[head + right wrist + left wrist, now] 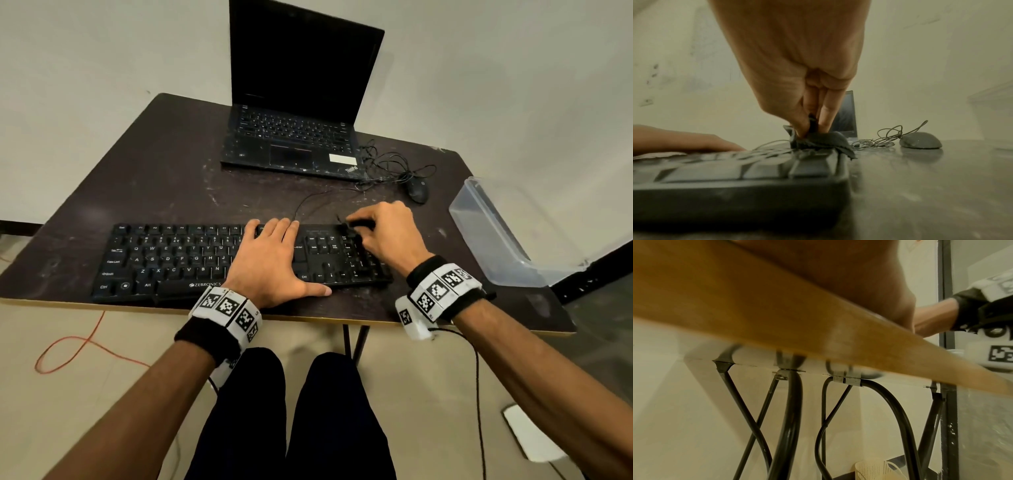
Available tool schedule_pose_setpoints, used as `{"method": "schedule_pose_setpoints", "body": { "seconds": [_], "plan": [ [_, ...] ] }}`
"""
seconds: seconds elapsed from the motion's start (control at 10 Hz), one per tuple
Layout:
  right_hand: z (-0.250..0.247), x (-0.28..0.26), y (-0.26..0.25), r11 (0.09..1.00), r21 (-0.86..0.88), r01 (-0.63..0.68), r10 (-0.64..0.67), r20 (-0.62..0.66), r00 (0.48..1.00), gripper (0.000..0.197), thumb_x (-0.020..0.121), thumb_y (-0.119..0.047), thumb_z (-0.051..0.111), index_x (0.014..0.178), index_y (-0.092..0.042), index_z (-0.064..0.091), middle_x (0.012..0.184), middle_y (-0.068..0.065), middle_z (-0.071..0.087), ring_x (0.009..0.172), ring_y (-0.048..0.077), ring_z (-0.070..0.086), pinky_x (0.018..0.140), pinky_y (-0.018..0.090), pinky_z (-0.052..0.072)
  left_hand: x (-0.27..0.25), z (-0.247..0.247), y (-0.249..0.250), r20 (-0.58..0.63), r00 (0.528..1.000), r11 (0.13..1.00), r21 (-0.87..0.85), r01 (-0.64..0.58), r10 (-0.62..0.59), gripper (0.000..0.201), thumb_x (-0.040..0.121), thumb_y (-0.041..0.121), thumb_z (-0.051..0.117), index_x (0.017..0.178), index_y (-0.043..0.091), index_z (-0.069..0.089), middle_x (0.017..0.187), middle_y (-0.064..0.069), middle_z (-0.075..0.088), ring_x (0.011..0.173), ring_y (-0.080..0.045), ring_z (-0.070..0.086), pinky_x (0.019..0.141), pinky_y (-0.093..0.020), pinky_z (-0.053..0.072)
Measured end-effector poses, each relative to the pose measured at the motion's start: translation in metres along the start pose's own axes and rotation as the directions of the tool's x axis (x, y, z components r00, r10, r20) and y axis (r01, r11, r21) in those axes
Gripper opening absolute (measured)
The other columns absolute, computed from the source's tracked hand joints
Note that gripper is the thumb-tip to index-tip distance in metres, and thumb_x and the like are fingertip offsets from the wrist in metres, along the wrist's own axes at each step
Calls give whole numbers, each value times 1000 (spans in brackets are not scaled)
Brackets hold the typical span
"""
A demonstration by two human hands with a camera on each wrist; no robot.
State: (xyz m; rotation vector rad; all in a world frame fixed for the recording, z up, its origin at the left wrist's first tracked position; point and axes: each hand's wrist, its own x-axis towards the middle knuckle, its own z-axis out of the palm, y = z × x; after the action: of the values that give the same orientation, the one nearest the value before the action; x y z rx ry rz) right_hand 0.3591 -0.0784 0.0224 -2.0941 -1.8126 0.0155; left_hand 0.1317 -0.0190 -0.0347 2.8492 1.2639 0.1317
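Small dark cloth (824, 140): soft, light and quick to bunch, so it is best pinched at a gathered fold. The right hand (387, 234) does that with thumb and fingertips, right of centre in the head view, with the cloth directly under the fingertips and pressed onto the upper right corner of the keyboard (178, 257). The left hand (270, 262) lies flat with fingers straight on the keyboard's middle, probably steadying it, since the keyboard is stiff, light and likely to slide on the counter (154, 185); laptop (298, 102) and mouse (418, 190) sit higher in frame, apart from the cloth.
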Motion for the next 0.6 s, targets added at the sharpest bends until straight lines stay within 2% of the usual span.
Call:
{"method": "schedule_pose_setpoints", "body": {
  "seconds": [0.1,0.2,0.3,0.4,0.5,0.6],
  "plan": [
    [3,-9,2,1000,-9,-15,14,-11,1000,24,92,-17,79,113,-25,84,109,0,83,106,21,77,104,37,59,0,0,-1,-6,1000,1000,-2,-2,2,146,56,111,21,163,11,22,168,-4,29,155,-21,24,127,-52,10],
    [-5,3,15,985,39,-167,169,-57,984,21,89,-12,79,106,-23,85,102,3,83,103,22,77,102,33,58,0,-1,1,9,1000,1000,-6,-10,10,146,56,111,20,164,11,21,168,-3,28,155,-21,23,127,-53,10],
    [0,-1,3,998,33,-47,46,23,999,26,88,-5,78,102,-24,86,101,1,83,100,18,76,102,29,57,0,-2,0,14,1000,1000,-6,-4,4,146,57,110,21,164,11,20,169,-3,27,155,-21,23,127,-53,9],
    [-2,-2,8,998,57,-31,30,23,999,27,89,-3,76,102,-25,87,102,-1,84,100,17,76,103,29,57,0,-3,1,18,1000,1000,-4,-6,6,146,57,110,21,164,11,20,169,-3,27,155,-21,23,127,-53,10],
    [-4,-1,15,990,94,-102,104,-20,994,28,87,-2,76,98,-25,87,98,-1,84,97,17,76,100,28,57,-1,-3,1,21,1000,1000,-6,-5,6,145,57,110,23,164,11,21,168,-3,28,155,-21,23,127,-53,10],
    [1,-8,9,997,72,-2,-1,34,999,28,87,-4,77,96,-28,87,98,-3,84,98,16,77,101,30,58,0,-3,1,12,1000,1000,-7,-3,3,145,58,110,24,163,11,22,168,-3,29,154,-21,24,127,-52,10]
  ]
}}
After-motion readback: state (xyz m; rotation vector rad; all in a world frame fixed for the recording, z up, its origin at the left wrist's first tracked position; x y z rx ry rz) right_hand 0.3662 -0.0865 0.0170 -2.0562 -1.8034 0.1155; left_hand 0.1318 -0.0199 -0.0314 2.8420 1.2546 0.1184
